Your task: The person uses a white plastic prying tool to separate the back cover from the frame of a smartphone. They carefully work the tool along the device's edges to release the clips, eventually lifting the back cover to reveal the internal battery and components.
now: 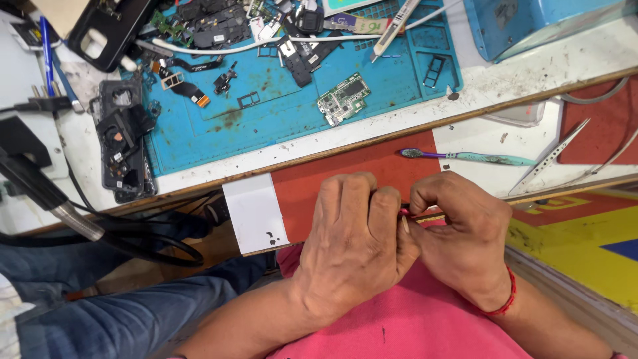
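Note:
My left hand (355, 242) and my right hand (458, 233) are closed together in front of my pink shirt, below the open drawer. Their fingertips meet on a very small thing (405, 213), mostly hidden; only a dark and pinkish bit shows between them. A red thread bracelet (508, 299) circles my right wrist. On the blue work mat (279, 113) above lie a small green circuit board (343, 100), a taken-apart black phone (123, 143) and several loose phone parts.
In the drawer with the red liner (359, 166) lie a toothbrush (465, 157) and metal tweezers (548, 158). A hot-air nozzle (40, 193) with black cables hangs at the left. A blue box (525, 23) stands at the top right. Blue jeans show at the lower left.

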